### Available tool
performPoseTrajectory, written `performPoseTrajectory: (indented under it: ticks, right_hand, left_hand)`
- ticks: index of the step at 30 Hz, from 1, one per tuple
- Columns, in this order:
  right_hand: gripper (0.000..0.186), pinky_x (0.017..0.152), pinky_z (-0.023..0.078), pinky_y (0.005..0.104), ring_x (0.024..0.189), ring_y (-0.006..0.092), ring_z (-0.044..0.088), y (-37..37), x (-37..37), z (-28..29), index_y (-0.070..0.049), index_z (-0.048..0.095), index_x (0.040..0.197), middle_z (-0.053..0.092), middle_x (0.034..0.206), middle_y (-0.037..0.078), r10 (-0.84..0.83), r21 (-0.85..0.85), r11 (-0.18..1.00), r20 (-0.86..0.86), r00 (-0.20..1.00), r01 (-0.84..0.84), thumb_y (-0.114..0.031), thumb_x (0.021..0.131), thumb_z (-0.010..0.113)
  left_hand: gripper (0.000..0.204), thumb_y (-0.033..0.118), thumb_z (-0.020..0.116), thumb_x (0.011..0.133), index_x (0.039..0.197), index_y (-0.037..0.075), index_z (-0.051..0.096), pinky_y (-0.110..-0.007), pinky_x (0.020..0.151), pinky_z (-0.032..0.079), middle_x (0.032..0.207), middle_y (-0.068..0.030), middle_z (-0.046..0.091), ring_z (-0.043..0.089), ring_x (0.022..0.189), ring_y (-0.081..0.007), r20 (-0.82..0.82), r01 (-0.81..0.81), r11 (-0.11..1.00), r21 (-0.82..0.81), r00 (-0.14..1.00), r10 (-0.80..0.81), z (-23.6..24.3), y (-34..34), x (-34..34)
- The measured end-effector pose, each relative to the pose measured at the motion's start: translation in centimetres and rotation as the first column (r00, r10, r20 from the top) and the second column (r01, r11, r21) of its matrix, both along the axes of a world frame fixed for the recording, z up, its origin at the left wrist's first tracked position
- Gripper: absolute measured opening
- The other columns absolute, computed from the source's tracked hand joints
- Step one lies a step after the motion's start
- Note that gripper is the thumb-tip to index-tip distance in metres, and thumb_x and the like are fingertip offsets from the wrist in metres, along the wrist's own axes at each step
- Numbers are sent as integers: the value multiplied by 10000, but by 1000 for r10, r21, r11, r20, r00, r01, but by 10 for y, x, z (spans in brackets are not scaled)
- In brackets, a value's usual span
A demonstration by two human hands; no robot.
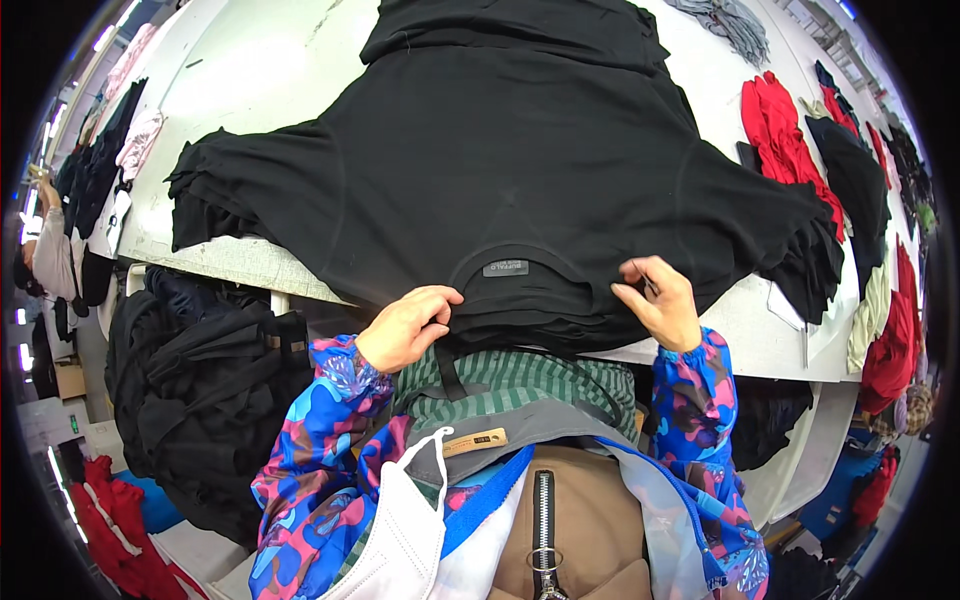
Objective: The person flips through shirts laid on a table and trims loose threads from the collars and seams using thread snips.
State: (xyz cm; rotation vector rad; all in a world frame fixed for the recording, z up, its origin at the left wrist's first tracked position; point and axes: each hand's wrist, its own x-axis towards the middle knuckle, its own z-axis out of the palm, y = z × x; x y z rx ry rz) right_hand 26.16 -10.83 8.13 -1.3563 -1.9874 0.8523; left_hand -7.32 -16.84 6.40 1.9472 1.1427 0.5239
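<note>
Across the white tabletop (262, 92), a black shirt (510, 150) was spread out, sleeves stretched to both sides, neck opening turned toward the person, body run up to the top edge of view. More layers of black cloth were seen at the neck and cuffs. A small grey label (506, 268) was seen inside the collar. The left hand (402, 332) was placed at the left side of the neck opening, fingers bent and set at the cloth; whether its grip was closed on the fabric could not be told. The right hand (662, 305) was raised by the right side of the neck, fingers curled, thumb and index tips held slightly apart; its grip could not be made out, nor could a dark bit between the fingers. Both arms were covered by blue-and-pink patterned sleeves (318, 440). Black clothes (200, 370) were heaped low at left. Red clothing (778, 125) was laid at right, a grey cloth (735, 28) beyond it. A white mask (395, 540) was seen hanging near the chest.
</note>
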Motion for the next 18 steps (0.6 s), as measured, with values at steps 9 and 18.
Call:
performPoseTrajectory:
  ticks: [9,18]
  right_hand:
    - [150,642,452,355,736,314,576,-7,-14,-47,-23,568,856,565,772,136,-1,-10,1000,200,980,3,-44,709,581]
    - [173,617,463,313,684,262,599,-15,-15,-24,-15,571,874,584,769,132,-89,-74,993,-13,996,88,14,703,577]
  left_hand:
    - [124,17,586,751,752,17,462,-361,818,442,1097,-156,558,537,1016,-326,-17,-38,998,-44,999,37,3,-6,1]
    - [397,194,634,808,1099,-52,523,-316,814,470,1026,-150,600,593,937,-216,45,-123,889,-441,986,159,9,34,68]
